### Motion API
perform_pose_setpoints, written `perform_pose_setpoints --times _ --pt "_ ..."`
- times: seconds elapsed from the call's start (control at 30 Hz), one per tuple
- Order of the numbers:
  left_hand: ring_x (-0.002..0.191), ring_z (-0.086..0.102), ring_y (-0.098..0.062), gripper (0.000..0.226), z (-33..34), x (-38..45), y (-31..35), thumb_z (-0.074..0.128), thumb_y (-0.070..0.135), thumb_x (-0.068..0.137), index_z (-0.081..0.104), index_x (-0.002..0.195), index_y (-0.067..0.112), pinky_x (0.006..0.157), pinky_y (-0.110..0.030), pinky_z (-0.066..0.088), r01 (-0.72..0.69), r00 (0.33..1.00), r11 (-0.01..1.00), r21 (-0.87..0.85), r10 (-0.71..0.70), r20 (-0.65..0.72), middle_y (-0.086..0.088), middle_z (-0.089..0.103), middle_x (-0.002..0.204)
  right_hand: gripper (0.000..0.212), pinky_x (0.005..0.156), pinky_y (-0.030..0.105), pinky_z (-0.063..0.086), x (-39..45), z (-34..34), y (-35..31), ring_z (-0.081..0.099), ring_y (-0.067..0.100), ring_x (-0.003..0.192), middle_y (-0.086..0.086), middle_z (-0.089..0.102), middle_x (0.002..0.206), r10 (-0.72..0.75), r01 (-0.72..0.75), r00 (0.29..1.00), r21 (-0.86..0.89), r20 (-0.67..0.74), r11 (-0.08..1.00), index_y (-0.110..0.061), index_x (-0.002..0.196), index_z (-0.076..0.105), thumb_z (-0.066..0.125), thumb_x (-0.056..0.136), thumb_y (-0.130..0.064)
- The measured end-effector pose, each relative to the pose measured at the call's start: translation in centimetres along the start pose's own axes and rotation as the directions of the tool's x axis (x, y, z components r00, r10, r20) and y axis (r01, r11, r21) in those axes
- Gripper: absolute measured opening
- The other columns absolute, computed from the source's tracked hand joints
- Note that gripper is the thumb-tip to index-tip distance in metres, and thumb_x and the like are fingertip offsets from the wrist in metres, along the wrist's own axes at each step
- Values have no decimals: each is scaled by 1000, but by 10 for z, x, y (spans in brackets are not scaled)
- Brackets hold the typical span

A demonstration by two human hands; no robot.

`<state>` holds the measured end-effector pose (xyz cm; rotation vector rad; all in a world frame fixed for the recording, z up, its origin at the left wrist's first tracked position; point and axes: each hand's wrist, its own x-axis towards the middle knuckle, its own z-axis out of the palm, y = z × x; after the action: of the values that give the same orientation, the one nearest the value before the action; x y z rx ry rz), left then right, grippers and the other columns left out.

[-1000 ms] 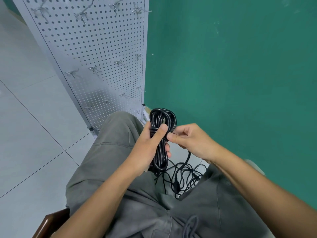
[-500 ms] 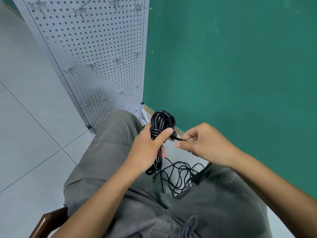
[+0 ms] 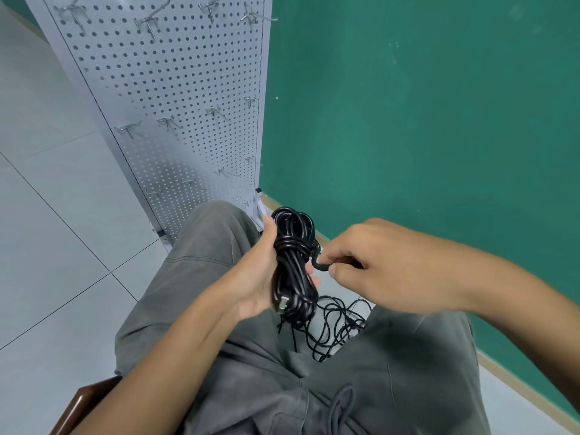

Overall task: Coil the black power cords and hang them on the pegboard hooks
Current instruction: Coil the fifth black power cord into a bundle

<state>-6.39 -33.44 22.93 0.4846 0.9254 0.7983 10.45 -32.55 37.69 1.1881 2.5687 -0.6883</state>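
1. Coiled cord (image 3: 293, 262): black bundle, upright above the lap, gripped by the left hand (image 3: 257, 274).
2. Free end (image 3: 318, 265): pinched by the right hand (image 3: 386, 265), just beside the bundle.
3. Advice: wrap tight, tuck the end under.
4. Pegboard (image 3: 175, 98): hooks bare.

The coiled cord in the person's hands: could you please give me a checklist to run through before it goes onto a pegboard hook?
1. Left hand grips the coiled cord: ok.
2. Right hand pinches the cord's free end beside the wraps: ok.
3. Free end tucked and secured: not ok, it sticks out in a bend.
4. Wraps around the coil's waist tight enough: cannot tell.
5. Bare hooks on the pegboard: ok.
6. All cords coiled: not ok, loose cord lies tangled on the floor.
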Motion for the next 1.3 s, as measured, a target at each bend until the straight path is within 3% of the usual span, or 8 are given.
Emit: perform_pose_setpoints --times 0.1,0.23,0.4,0.53,0.63,0.83,1.03,1.3 --pt "121 48 -34 103 1 0 0 18 89 86 54 146 14 91 -40 57 -64 976 991 -121 88 202 -22 52 134 22 65 33 47 4 -10 3 48 13 60 1 53 63 8 -5 999 -51 52 999 -11 85 66 49 98 -17" --pt "110 40 -31 91 11 -5 -7 34 82 87 50 149 17 105 -54 45 -121 928 991 -63 136 346 -13 45 117 20 61 24 45 17 -35 5 49 9 59 1 60 67 -18 23 992 -37 122 999 -13 91 71 53 98 -13" --pt "139 44 -25 126 18 -9 -17 95 50 62 16 158 29 120 -49 36 -133 932 974 186 59 357 -6 46 150 16 68 16 46 50 -60 -10 58 2 66 -12 73 75 -69 75 967 -11 246 997 -16 99 75 59 101 -19" --pt "101 70 -21 68 32 -11 -18 63 69 88 51 129 16 104 -42 53 -234 967 863 449 158 201 -1 70 97 14 65 25 48 77 -65 -29 51 10 60 -10 73 71 -80 114 916 -65 392 991 -19 95 74 62 101 -23" --pt "78 67 -29 56 36 -12 -17 52 67 94 56 119 17 81 -40 54 -241 968 886 396 191 162 -7 64 81 15 50 17 43 92 -67 -37 43 8 48 -7 70 68 -91 120 896 -42 434 992 -15 95 74 64 100 -25" --pt "80 66 -25 58 34 -15 -12 58 56 90 53 132 17 85 -49 56 -280 951 861 424 189 245 -7 65 88 18 45 18 37 103 -87 -13 36 11 46 0 72 68 -113 107 915 37 387 994 -14 94 75 77 89 -31" --pt "84 61 -23 50 39 -20 -10 54 28 96 36 138 7 76 -29 54 -381 901 870 314 273 336 -5 61 88 15 47 20 36 102 -94 37 33 10 47 5 74 80 -97 23 923 198 372 980 -6 107 72 66 97 -15" --pt "80 61 -32 70 30 -25 4 61 26 91 23 150 31 79 -40 54 -498 830 863 84 446 334 -14 62 84 34 51 22 35 89 -62 93 37 7 49 -9 49 57 -248 24 902 532 354 846 -19 96 70 46 103 3"
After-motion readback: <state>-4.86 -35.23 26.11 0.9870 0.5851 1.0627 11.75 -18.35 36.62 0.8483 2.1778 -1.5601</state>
